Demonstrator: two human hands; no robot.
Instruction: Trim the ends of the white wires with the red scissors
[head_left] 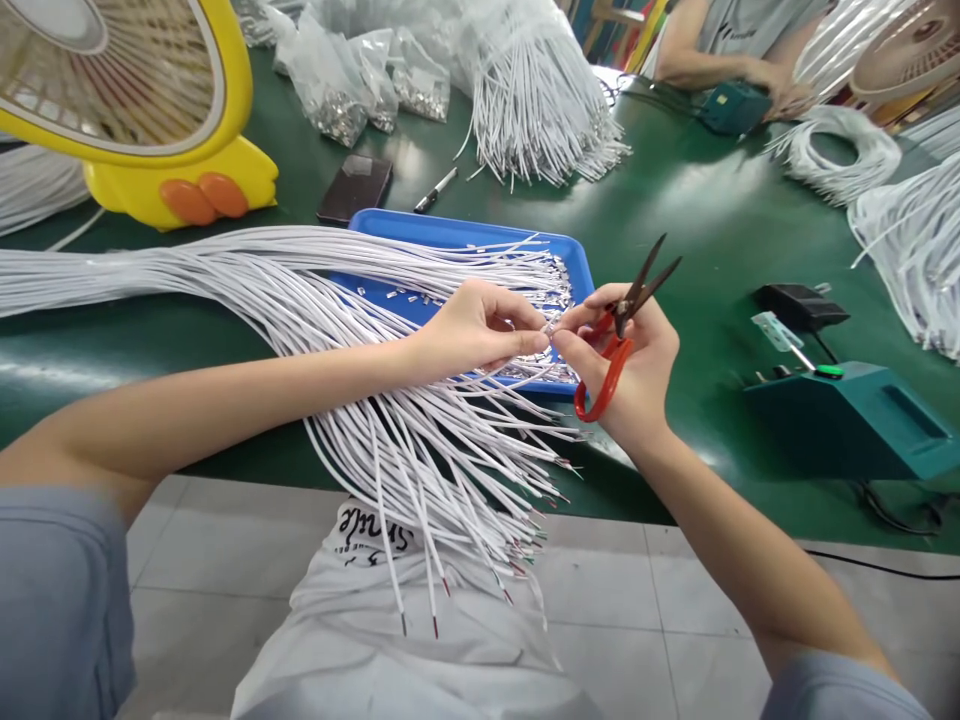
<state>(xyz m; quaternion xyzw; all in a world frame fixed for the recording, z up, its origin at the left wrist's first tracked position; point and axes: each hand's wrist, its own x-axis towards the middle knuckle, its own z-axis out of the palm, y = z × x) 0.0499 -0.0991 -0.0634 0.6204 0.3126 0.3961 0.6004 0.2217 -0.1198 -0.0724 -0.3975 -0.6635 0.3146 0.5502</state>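
Note:
My left hand (pixel 480 325) pinches the tip of a thin white wire just over the blue tray (pixel 465 232). My right hand (pixel 626 365) meets it fingertip to fingertip and also holds red-handled scissors (pixel 622 330), whose dark blades point up and to the right. A thick bundle of white wires (pixel 247 275) runs from the left across the tray and fans out over the table edge (pixel 450 460) above my lap. Small metal terminals lie scattered in the tray.
A yellow duck-shaped fan (pixel 142 110) stands at the back left. A dark phone (pixel 355 187) and a marker (pixel 435 190) lie behind the tray, with bags of terminals (pixel 352 80) and more wire bundles (pixel 544 110). A teal machine (pixel 847 415) sits right. Another person's arm (pixel 720 65) works far right.

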